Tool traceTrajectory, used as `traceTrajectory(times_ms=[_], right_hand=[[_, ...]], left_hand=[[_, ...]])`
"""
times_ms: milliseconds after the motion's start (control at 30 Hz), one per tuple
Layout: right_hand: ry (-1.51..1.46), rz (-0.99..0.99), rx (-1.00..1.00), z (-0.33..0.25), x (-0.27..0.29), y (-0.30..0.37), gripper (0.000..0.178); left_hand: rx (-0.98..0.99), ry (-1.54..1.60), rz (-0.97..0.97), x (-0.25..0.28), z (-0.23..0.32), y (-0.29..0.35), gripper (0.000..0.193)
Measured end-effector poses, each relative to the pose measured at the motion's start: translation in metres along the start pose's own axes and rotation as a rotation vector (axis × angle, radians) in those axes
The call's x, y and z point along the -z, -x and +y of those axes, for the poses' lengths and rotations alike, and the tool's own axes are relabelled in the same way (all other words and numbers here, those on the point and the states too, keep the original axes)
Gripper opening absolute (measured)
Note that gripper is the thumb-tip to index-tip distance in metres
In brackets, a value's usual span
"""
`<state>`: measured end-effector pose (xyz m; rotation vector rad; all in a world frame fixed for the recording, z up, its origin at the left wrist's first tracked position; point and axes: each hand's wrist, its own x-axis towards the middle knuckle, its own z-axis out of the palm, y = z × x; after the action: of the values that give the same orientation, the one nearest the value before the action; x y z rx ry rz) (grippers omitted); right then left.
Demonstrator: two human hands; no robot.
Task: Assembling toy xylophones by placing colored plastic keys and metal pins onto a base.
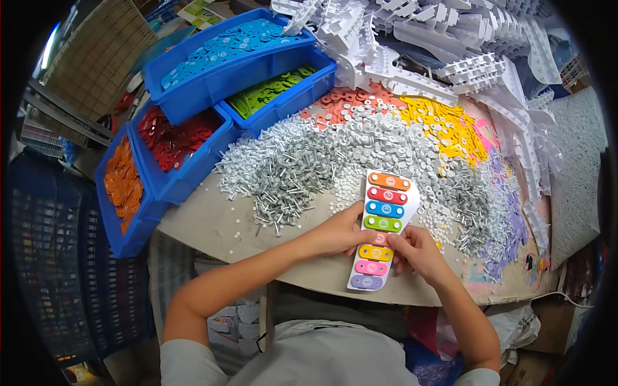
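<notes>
A toy xylophone (384,223) lies tilted near the table's front edge, its white base carrying a column of several coloured bars from orange at the far end to purple at the near end. My left hand (344,229) grips its left side, with the thumb across the coral bar in the middle. On the opposite edge, my right hand (418,252) is closed, its thumb pressing at the right end of that same bar. Its other fingers are partly hidden by the base. White caps show on the upper bars; the pink and purple bars show dark holes at their ends.
Beyond my hands spread heaps of metal pins (283,186), white caps (386,138), yellow bars (450,128) and purple bars (508,238). Blue bins (193,106) of sorted bars stand at the left. White plastic xylophone bases (476,74) pile up at the back and right.
</notes>
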<state>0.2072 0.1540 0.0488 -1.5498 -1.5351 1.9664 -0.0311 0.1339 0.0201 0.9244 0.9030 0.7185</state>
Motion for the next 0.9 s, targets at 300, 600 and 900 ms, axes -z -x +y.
traceTrajectory(times_ms=[300, 600, 900], right_hand=[[-0.035, 0.093, 0.107, 0.007, -0.005, 0.008, 0.028], [-0.078, 0.510, 0.510, 0.060, -0.022, 0.018, 0.016], [0.630, 1.150, 0.540, 0.064, 0.045, 0.092, 0.006]], left_hand=[[0.017, -0.550, 0.379, 0.003, 0.017, 0.046, 0.057], [-0.368, -1.331, 1.038, 0.128, -0.001, 0.137, 0.007], [-0.279, -1.265, 1.136, 0.145, -0.032, 0.131, 0.011]])
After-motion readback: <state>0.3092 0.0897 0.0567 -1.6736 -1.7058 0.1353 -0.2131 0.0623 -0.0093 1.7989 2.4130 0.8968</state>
